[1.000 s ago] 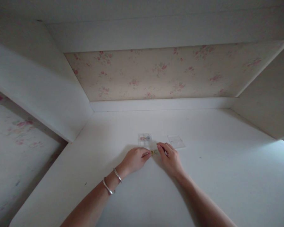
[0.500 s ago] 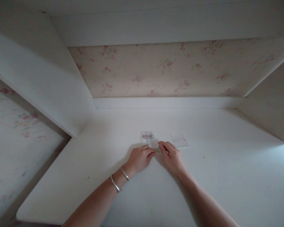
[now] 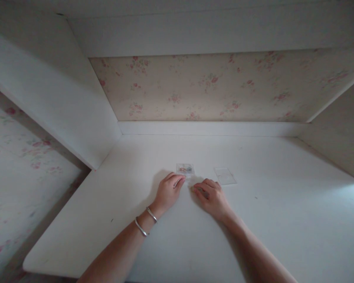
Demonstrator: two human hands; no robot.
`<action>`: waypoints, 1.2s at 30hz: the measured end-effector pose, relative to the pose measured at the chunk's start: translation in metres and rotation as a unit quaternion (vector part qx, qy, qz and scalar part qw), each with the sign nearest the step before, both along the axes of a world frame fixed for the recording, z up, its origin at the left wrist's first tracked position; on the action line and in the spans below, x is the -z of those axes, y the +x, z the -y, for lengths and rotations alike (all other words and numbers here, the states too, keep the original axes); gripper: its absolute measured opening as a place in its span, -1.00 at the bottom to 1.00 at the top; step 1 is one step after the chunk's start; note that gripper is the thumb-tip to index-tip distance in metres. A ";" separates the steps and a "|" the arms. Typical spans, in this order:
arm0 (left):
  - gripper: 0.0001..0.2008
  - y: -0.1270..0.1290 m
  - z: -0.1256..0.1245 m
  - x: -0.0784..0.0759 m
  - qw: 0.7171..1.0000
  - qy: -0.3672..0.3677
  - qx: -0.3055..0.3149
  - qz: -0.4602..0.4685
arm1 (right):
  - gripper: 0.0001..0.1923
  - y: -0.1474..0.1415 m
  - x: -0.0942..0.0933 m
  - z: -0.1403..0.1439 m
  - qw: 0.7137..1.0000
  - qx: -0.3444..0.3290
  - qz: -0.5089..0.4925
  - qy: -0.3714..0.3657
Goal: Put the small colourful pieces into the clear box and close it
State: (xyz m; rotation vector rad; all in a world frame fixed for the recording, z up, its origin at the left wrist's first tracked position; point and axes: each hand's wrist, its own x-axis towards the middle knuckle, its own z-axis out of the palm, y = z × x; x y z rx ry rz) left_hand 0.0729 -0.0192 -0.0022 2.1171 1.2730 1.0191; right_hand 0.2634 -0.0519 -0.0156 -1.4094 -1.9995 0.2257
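A small clear plastic box (image 3: 191, 166) sits on the white tabletop, with reddish and dark little pieces (image 3: 184, 169) inside it. My left hand (image 3: 169, 190) is at the box's near edge, thumb and fingers pinched together; what they hold, if anything, is too small to make out. My right hand (image 3: 211, 196) is closed in a pinch just to the right, resting low over the table. At its fingertips shows a small yellow-green ring-like piece (image 3: 192, 189), partly covered by the fingers. Two silver bangles (image 3: 141, 227) circle my left wrist.
A flat clear plastic lid (image 3: 225, 176) lies on the tabletop (image 3: 271, 228) beyond my right hand. Small dark specks lie at the left (image 3: 112, 220) and right (image 3: 256, 197). White side panels and a floral-papered back wall (image 3: 194, 94) enclose the desk.
My left hand has moved up and away from the ring-like piece to the box's near edge. The right hand's fingertips have come down onto that piece. The view has shifted slightly.
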 end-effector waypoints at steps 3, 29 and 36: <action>-0.74 -0.004 -0.006 0.002 1.000 0.006 -0.029 -0.001 | -0.80 -0.001 0.001 0.002 0.999 -0.010 0.034 -0.001; -0.78 -0.001 0.008 0.001 0.999 -0.024 0.026 -0.039 | -0.77 -0.003 0.001 0.002 0.998 0.005 0.068 0.001; -0.80 -0.001 0.006 0.006 0.998 -0.015 0.032 -0.049 | -0.82 -0.004 -0.003 0.005 0.995 -0.009 0.103 -0.008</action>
